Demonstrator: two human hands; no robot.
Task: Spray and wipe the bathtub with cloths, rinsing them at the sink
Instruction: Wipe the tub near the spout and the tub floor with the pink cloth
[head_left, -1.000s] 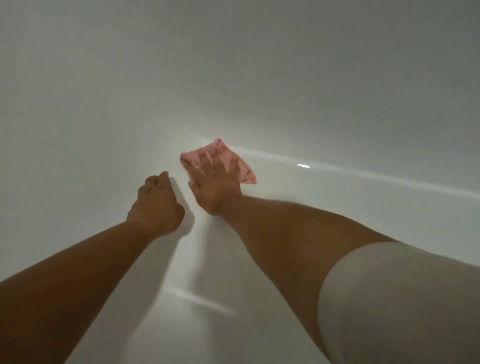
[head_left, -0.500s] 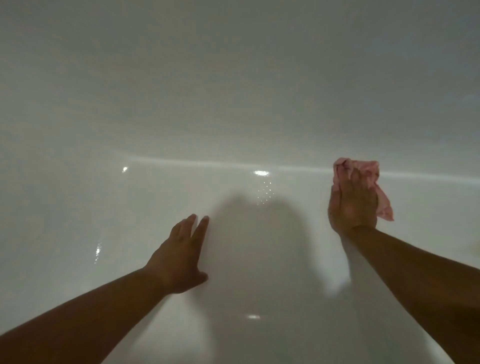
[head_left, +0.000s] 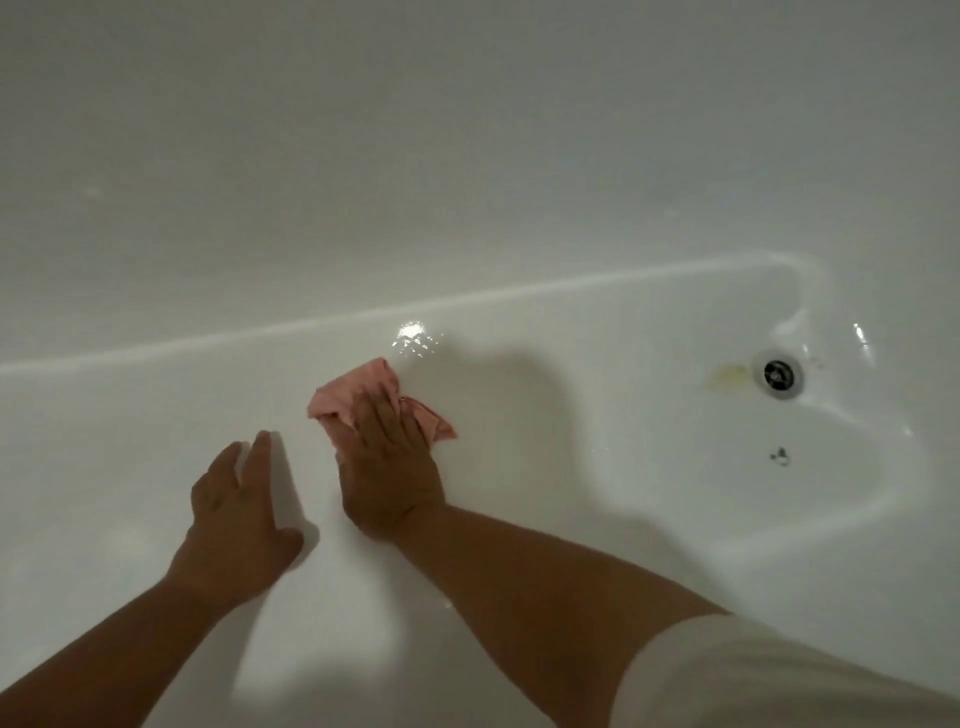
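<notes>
Pink cloth (head_left: 382, 402), kinda bunched up, sits flat on the floor of the white bathtub (head_left: 156, 415), a bit below the seam where the floor curves up into the wall. The person's right hand (head_left: 387, 470) is pressed palm-down on it, fingers spread over the fabric, so it's more of a flat press than a real grip. Left hand (head_left: 239, 519) is just beside it, empty, fingers out straight and resting on the tub floor. Over on the right there's the metal drain (head_left: 778, 373) with a yellowish stain (head_left: 730, 376) right next to it, well apart from the cloth. Wet shine (head_left: 413, 338) shows just above the cloth.
</notes>
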